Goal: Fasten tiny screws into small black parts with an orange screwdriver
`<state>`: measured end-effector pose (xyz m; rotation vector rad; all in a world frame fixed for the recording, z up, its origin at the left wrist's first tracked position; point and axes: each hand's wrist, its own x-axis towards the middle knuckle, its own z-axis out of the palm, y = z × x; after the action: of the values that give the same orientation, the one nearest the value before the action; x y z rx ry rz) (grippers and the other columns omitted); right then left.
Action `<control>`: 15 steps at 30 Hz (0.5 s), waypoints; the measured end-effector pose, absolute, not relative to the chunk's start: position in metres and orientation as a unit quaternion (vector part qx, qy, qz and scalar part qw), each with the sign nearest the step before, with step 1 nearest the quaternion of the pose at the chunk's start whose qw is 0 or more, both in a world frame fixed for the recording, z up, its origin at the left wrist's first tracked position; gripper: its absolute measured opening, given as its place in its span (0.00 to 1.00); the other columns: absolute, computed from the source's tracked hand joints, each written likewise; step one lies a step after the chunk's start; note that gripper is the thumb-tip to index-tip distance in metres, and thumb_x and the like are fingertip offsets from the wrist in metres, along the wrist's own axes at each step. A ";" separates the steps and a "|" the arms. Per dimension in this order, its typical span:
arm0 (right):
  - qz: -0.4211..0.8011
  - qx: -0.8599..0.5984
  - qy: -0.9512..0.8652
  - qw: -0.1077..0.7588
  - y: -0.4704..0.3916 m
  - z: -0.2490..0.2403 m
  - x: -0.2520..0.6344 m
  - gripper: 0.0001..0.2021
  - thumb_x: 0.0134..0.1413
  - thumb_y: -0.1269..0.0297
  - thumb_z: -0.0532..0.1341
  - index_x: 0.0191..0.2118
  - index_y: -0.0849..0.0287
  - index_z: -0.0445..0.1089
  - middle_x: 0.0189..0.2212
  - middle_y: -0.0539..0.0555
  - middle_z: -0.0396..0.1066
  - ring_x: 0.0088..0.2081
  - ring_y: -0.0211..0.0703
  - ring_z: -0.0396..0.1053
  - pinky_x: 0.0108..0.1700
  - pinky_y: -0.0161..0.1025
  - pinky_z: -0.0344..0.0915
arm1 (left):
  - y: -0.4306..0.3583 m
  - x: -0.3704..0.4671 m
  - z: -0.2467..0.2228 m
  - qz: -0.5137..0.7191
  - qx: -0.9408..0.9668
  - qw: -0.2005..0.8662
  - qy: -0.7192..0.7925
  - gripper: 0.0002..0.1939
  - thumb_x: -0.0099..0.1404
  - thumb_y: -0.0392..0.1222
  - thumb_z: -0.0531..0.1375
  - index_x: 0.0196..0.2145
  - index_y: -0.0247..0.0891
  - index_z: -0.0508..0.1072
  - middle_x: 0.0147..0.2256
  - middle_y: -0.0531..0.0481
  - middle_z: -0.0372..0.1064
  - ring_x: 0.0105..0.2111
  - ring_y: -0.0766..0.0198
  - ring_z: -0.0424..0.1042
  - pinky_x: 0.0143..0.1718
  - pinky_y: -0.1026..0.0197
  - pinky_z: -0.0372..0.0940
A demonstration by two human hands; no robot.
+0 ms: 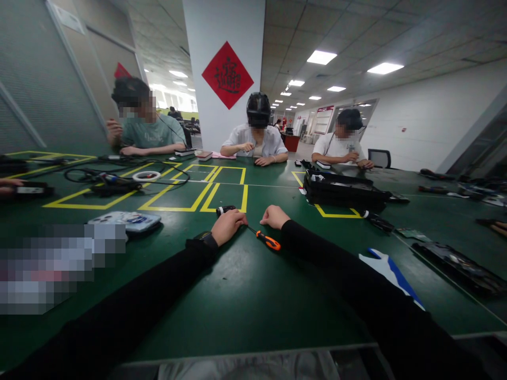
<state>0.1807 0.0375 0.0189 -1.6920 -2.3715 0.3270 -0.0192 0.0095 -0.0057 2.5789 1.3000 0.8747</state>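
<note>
On the green table, a screwdriver (268, 240) with an orange and black handle lies between my forearms, its shaft pointing at my left fingertips. My left hand (230, 226) rests low over the table with fingers bent and pressed together; what they hold, if anything, is hidden. Just behind its knuckles, a short black cylindrical object (224, 210) with a pale end shows partly. To the right, apart from the left, my right hand (274, 216) is closed with thumb and fingers curled together. Anything inside that pinch is too small to make out.
Yellow tape outlines (170, 209) mark the green table (237, 306). Left are a phone-like patterned case (127, 219), tangled black cables (114, 182) and a white tape roll (146, 176). Right are a black housing (344, 190), an opened black device (461, 264) and a blue-white piece (392, 272). Several people sit opposite.
</note>
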 end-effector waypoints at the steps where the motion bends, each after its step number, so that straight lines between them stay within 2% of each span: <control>1: 0.112 -0.572 -0.807 0.100 0.038 0.019 0.180 0.07 0.43 0.64 0.64 0.25 0.64 0.72 0.26 0.56 0.73 0.29 0.40 0.69 0.30 0.32 0.60 | 0.010 -0.019 -0.006 0.289 0.854 0.061 0.429 0.09 0.58 0.35 0.52 0.31 0.39 0.72 0.33 0.48 0.65 0.37 0.61 0.65 0.41 0.59 0.59; 7: 0.090 -0.556 -0.821 0.091 0.027 0.031 0.186 0.05 0.43 0.66 0.64 0.23 0.63 0.71 0.25 0.55 0.72 0.31 0.41 0.70 0.32 0.32 0.61 | 0.011 -0.019 -0.008 0.277 0.851 0.053 0.443 0.09 0.59 0.36 0.52 0.31 0.39 0.72 0.33 0.48 0.66 0.37 0.62 0.65 0.42 0.59 0.60; 9: 0.087 -0.551 -0.825 0.092 0.021 0.040 0.203 0.05 0.44 0.67 0.63 0.23 0.62 0.71 0.23 0.53 0.72 0.29 0.40 0.70 0.31 0.31 0.61 | 0.010 -0.019 -0.008 0.276 0.850 0.049 0.446 0.09 0.59 0.36 0.52 0.31 0.39 0.72 0.34 0.48 0.66 0.37 0.62 0.65 0.42 0.59 0.60; 12: 0.117 -0.551 -0.819 0.113 0.019 0.058 0.253 0.04 0.45 0.68 0.61 0.27 0.62 0.71 0.20 0.51 0.71 0.23 0.37 0.68 0.28 0.31 0.62 | 0.010 -0.019 -0.008 0.279 0.852 0.043 0.441 0.09 0.59 0.36 0.52 0.31 0.39 0.72 0.34 0.48 0.66 0.37 0.62 0.65 0.42 0.59 0.60; 15: 0.148 -0.599 -0.768 0.171 0.022 0.072 0.330 0.07 0.43 0.68 0.61 0.31 0.64 0.72 0.23 0.53 0.72 0.25 0.39 0.69 0.29 0.32 0.64 | 0.010 -0.019 -0.008 0.283 0.852 0.039 0.439 0.09 0.59 0.36 0.52 0.31 0.39 0.72 0.34 0.48 0.66 0.37 0.62 0.64 0.42 0.59 0.60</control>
<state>0.3299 0.0224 0.0716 -1.7017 -2.1805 0.4193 -0.0191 0.0100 -0.0081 2.6123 1.3468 0.8671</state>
